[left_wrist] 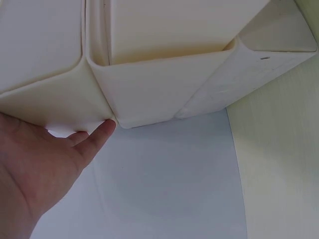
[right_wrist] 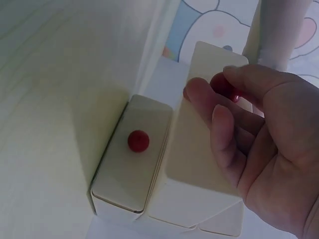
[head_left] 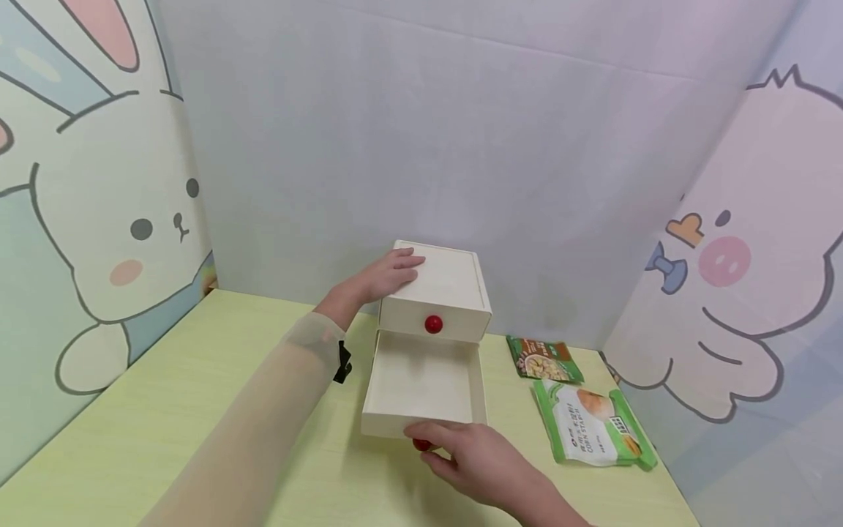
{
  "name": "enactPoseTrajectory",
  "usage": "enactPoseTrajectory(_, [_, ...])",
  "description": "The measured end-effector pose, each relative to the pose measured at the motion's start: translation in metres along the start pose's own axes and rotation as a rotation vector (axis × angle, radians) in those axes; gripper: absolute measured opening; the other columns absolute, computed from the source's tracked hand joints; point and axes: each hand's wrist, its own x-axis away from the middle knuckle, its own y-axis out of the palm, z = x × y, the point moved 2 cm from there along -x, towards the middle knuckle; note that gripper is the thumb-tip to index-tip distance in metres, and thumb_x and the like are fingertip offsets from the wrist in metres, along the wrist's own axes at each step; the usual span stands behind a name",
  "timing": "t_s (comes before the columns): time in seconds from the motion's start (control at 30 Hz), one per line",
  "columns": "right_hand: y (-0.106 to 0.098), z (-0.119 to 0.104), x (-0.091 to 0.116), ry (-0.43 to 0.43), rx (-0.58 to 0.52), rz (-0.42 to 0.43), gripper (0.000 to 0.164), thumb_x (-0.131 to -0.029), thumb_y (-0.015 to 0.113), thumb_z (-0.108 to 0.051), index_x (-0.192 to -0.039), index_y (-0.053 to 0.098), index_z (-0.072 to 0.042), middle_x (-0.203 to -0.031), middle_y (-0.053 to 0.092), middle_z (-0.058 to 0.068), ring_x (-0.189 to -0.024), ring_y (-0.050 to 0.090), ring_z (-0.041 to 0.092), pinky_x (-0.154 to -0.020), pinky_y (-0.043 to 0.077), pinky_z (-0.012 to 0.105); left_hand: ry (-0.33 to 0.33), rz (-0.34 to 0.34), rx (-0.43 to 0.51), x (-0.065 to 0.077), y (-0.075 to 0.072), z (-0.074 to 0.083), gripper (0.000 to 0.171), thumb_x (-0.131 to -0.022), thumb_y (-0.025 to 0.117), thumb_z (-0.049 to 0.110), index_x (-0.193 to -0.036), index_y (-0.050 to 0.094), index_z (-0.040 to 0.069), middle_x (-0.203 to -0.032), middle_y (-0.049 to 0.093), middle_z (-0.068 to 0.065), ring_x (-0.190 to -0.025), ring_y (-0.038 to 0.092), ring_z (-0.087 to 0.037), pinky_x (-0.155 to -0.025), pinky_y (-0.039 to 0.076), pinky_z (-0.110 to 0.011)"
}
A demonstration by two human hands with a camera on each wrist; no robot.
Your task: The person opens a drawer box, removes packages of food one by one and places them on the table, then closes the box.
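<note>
A white drawer cabinet (head_left: 451, 278) of stacked units stands on the table. Its middle drawer (head_left: 421, 384) is pulled out, with a bare white floor showing. My right hand (head_left: 484, 461) pinches this drawer's red knob (right_wrist: 223, 85) between thumb and fingers. Above it, the top drawer with its own red knob (head_left: 433, 324) is closed. In the right wrist view the bottom drawer, closed too, carries another red knob (right_wrist: 138, 141). My left hand (head_left: 388, 275) rests on the left part of the cabinet's top, fingers extended; the left wrist view shows it touching the top unit.
Right of the cabinet lie a brown and green food packet (head_left: 543, 360) and a white and green corn starch bag (head_left: 589, 428). The pale yellow table (head_left: 263, 322) ends at a grey curtain (head_left: 435, 146) behind, with cartoon-printed curtains on both sides.
</note>
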Motion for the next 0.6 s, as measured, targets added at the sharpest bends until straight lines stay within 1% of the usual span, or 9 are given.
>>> enactPoseTrajectory(0.1, [0.0022, 0.0000, -0.0007, -0.030, 0.042, 0.058, 0.035, -0.104, 0.078, -0.018, -0.138, 0.073, -0.026, -0.126, 0.081, -0.011, -0.095, 0.070, -0.005, -0.083, 0.062, 0.019, -0.003, -0.002, -0.003, 0.0003, -0.0005, 0.0006, 0.058, -0.116, 0.038, 0.036, -0.171, 0.041, 0.018, -0.186, 0.017, -0.009, -0.173, 0.010, -0.039, -0.138, 0.013, -0.064])
enactPoseTrajectory(0.23, [0.0039, 0.0000, -0.0011, -0.061, 0.086, 0.110, 0.034, -0.103, 0.079, -0.018, -0.136, 0.074, -0.025, -0.124, 0.081, -0.012, -0.096, 0.072, -0.004, -0.083, 0.062, 0.019, -0.003, -0.005, -0.005, -0.0003, -0.0007, 0.0005, 0.058, -0.116, 0.039, 0.035, -0.171, 0.041, 0.017, -0.186, 0.017, -0.010, -0.173, 0.010, -0.039, -0.138, 0.013, -0.064])
enactPoseTrajectory(0.4, [0.0055, 0.0003, -0.0036, -0.091, 0.119, 0.159, 0.033, -0.101, 0.081, -0.017, -0.133, 0.075, -0.024, -0.122, 0.081, -0.012, -0.099, 0.075, -0.003, -0.084, 0.063, 0.021, 0.000, -0.002, -0.010, -0.0015, -0.0005, -0.0005, 0.058, -0.116, 0.039, 0.035, -0.171, 0.041, 0.017, -0.185, 0.018, -0.010, -0.173, 0.010, -0.039, -0.138, 0.013, -0.063])
enactPoseTrajectory(0.6, [0.0076, 0.0032, -0.0081, -0.108, 0.154, 0.205, 0.033, -0.099, 0.083, -0.016, -0.130, 0.076, -0.024, -0.120, 0.082, -0.012, -0.098, 0.075, -0.002, -0.082, 0.063, 0.021, 0.006, 0.000, -0.009, -0.0015, -0.0004, -0.0002, 0.058, -0.116, 0.039, 0.035, -0.171, 0.042, 0.016, -0.185, 0.018, -0.010, -0.173, 0.011, -0.039, -0.138, 0.013, -0.063])
